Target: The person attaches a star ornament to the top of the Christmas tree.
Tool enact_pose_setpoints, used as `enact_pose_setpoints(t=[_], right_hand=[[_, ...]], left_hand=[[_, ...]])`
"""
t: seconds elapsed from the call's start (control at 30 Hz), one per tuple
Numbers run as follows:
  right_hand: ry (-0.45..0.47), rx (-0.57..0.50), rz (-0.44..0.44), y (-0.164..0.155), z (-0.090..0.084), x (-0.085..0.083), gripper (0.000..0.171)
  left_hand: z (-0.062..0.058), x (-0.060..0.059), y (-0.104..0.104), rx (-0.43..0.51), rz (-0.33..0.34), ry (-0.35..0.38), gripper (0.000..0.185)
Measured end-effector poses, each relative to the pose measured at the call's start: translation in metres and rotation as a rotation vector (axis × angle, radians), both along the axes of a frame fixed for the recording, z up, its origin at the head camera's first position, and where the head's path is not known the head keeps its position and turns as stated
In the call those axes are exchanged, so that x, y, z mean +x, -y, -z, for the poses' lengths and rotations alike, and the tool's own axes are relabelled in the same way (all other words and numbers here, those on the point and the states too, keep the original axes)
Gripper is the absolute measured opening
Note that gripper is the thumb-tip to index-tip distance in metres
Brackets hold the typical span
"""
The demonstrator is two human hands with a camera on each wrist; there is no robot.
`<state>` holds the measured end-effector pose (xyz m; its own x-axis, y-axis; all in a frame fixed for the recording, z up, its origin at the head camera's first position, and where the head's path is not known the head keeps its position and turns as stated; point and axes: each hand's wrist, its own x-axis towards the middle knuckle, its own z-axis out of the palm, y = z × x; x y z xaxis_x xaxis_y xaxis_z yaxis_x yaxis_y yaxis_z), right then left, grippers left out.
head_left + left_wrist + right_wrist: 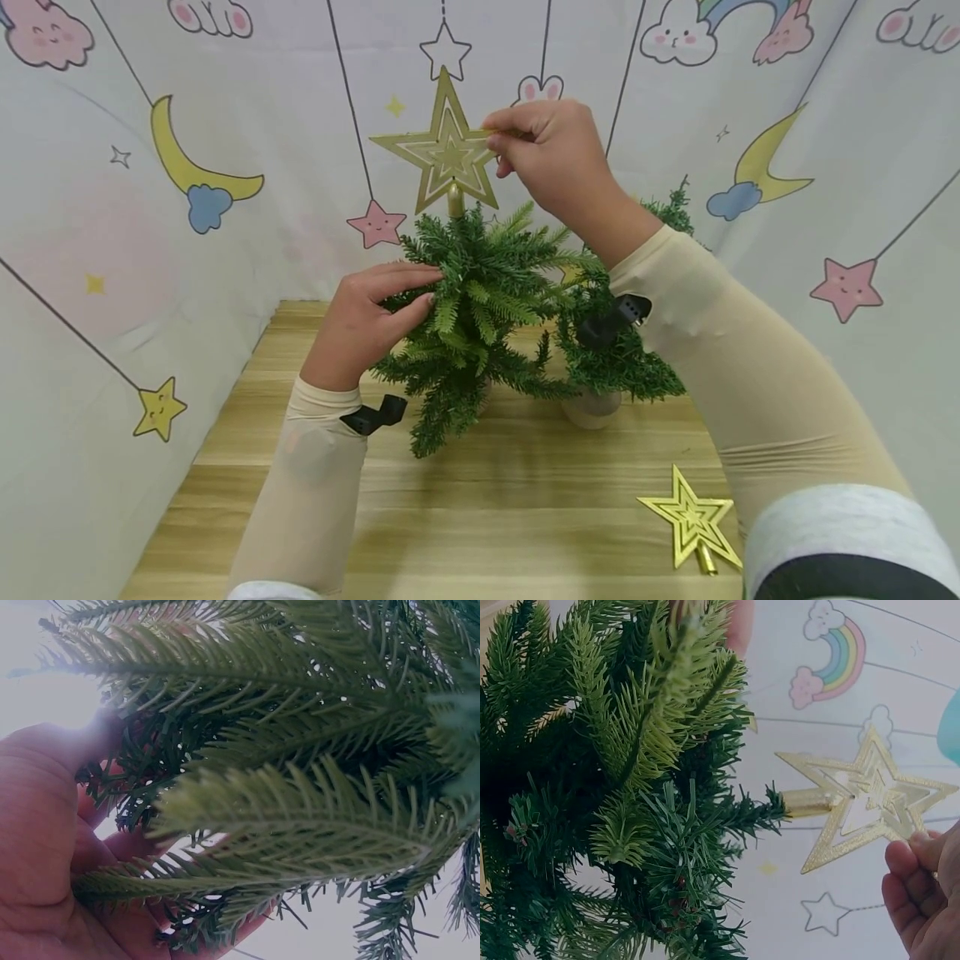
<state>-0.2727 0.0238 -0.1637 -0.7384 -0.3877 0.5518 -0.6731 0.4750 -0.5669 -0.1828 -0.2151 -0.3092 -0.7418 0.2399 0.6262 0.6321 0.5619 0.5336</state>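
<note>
A gold star tree topper (452, 154) stands upright over the small green Christmas tree (480, 283). My right hand (558, 154) pinches the star's right point between thumb and fingers. In the right wrist view, the star's tubular socket (810, 802) meets the tip of the top twig (757, 811). My left hand (367, 317) rests against the tree's left side, fingers fairly straight among the upper branches. From the left wrist, those fingers pass behind the needled branches (300, 825), with the thumb (90, 742) on the near side; the fingertips are partly hidden.
A second gold star topper (692, 518) lies on the wooden table (495, 533) at front right. Behind my right forearm stands another small tree (630, 358) with a pale round base (592, 408). A white cloth (225, 275) with cartoon stars and moons hangs around the table.
</note>
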Motion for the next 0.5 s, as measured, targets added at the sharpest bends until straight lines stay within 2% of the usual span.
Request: enact_pose_setpoints(t=[0.5], right_hand=[[0.015, 0.046, 0.021, 0.0008, -0.0016, 0.0036, 0.023]], left_hand=[[-0.0006, 0.0005, 0.0013, -0.017, -0.002, -0.012, 0.029]])
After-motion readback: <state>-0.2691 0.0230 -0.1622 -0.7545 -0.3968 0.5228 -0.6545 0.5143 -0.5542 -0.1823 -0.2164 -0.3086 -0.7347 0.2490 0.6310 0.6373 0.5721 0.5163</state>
